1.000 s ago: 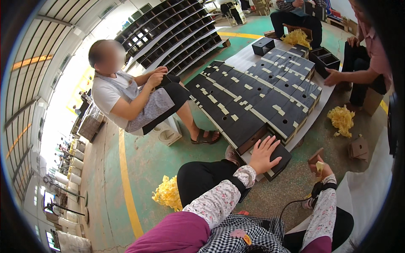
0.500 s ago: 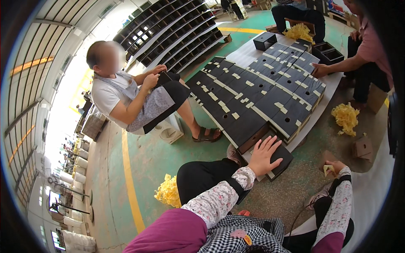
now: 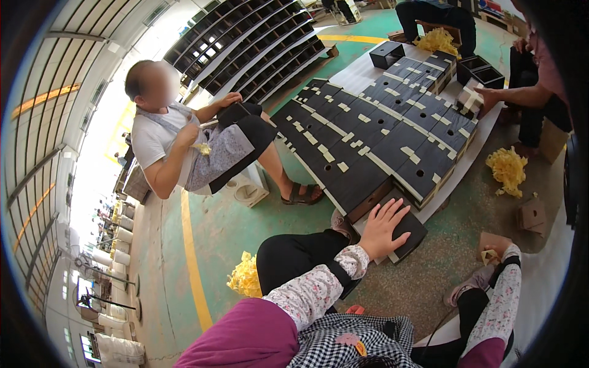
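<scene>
My left hand [image 3: 384, 229] lies with its fingers spread flat on a black box [image 3: 410, 239] at the near end of a long block of black boxes [image 3: 368, 132]. Those boxes sit side by side, with pale tape pieces on their tops. Lower right, my right hand [image 3: 507, 248] is curled around a crumpled piece of pale tape [image 3: 489, 256]. It is beside a brown board piece [image 3: 491, 241]; whether it touches that piece I cannot tell.
Crumpled yellow tape lies in heaps at the right [image 3: 507, 172], by my left knee [image 3: 245, 276] and at the back. A brown block [image 3: 531, 216] stands on the right. One person [image 3: 165, 132] sits at the left; others work at the far right. Stacked black boxes [image 3: 245, 49] rise behind.
My right hand has moved slightly right and down with the tape. My left hand stays put. The seated person's hands have moved apart, and the person at right now holds a taped box.
</scene>
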`<state>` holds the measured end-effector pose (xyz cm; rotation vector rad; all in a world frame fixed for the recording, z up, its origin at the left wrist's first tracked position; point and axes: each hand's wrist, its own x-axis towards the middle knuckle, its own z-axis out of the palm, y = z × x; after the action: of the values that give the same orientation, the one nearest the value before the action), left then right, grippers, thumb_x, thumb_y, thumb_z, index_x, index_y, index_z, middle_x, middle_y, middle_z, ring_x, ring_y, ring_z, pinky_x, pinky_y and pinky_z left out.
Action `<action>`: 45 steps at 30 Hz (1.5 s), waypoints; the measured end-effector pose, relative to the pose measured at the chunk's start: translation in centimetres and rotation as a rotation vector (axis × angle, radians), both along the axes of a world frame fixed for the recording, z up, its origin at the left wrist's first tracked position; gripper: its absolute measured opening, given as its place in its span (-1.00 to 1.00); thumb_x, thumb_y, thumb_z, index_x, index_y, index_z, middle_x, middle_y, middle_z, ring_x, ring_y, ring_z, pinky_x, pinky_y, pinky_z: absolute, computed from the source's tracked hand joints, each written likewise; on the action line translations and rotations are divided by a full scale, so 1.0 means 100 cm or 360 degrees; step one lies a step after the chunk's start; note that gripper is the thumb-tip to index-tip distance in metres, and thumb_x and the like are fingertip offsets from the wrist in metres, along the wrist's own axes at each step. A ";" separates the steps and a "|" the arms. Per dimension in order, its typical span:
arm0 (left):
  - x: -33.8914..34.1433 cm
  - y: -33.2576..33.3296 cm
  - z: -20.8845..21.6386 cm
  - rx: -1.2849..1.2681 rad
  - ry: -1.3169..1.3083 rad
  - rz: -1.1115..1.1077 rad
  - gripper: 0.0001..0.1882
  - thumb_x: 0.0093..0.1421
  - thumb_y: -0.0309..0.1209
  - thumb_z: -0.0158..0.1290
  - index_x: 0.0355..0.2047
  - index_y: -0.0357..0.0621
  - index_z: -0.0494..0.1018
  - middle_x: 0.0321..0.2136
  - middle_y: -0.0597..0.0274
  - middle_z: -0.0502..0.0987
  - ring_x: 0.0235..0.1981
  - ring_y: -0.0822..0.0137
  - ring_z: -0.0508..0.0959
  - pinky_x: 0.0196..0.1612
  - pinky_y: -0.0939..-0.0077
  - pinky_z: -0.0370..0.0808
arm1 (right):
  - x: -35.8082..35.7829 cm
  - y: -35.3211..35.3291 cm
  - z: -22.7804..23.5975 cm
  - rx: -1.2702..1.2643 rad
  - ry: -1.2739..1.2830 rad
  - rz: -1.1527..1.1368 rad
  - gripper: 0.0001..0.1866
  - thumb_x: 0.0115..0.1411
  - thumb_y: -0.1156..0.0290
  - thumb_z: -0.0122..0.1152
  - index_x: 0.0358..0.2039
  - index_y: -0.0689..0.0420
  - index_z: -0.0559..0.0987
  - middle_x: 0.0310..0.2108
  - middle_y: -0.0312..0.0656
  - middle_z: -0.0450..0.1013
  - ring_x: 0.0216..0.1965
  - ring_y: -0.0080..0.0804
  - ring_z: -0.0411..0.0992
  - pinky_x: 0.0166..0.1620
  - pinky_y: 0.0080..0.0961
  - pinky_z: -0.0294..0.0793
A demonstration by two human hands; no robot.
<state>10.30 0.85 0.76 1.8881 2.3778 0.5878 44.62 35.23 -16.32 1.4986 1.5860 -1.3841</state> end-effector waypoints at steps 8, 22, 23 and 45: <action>-0.002 0.013 0.003 0.0026 0.0043 -0.0077 -0.36 0.11 -0.03 -0.06 0.16 -0.02 0.19 0.20 0.09 0.14 0.24 0.10 0.09 0.24 0.10 -0.05 | 0.068 0.026 -0.061 0.0878 0.0418 0.1022 -0.65 -0.01 0.17 0.23 -0.17 -0.08 0.54 -0.20 -0.14 0.48 -0.22 -0.17 0.46 -0.24 -0.35 0.47; 0.007 0.017 0.003 -0.0103 0.0125 -0.0016 -0.38 0.08 -0.16 -0.02 0.16 -0.07 0.21 0.20 0.11 0.16 0.24 0.09 0.10 0.24 0.11 -0.05 | 0.015 0.026 0.076 0.0601 -0.0380 0.0126 -0.47 -0.07 -0.13 0.26 -0.36 0.12 0.63 -0.48 -0.18 0.55 -0.41 -0.30 0.51 -0.25 -0.34 0.44; 0.008 0.017 0.004 -0.0119 0.0124 -0.0008 -0.38 0.08 -0.16 -0.02 0.16 -0.07 0.21 0.20 0.11 0.16 0.24 0.09 0.09 0.24 0.10 -0.06 | 0.016 0.033 0.081 0.0586 -0.0397 0.0130 -0.48 -0.07 -0.13 0.26 -0.38 0.11 0.63 -0.49 -0.19 0.54 -0.43 -0.31 0.51 -0.27 -0.35 0.45; 0.005 0.026 0.008 -0.0299 0.0065 0.0016 -0.35 0.01 -0.21 -0.02 0.13 -0.18 0.23 0.19 -0.01 0.15 0.24 0.00 0.09 0.25 0.04 -0.08 | 0.078 0.169 -0.028 0.1382 -0.0396 0.0200 -0.56 0.07 0.06 0.14 -0.21 0.16 0.57 -0.30 -0.03 0.52 -0.28 -0.19 0.49 -0.17 -0.36 0.42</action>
<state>10.82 3.41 1.58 1.8265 2.3740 0.3159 52.46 52.17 -19.13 1.8812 2.1865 -0.3845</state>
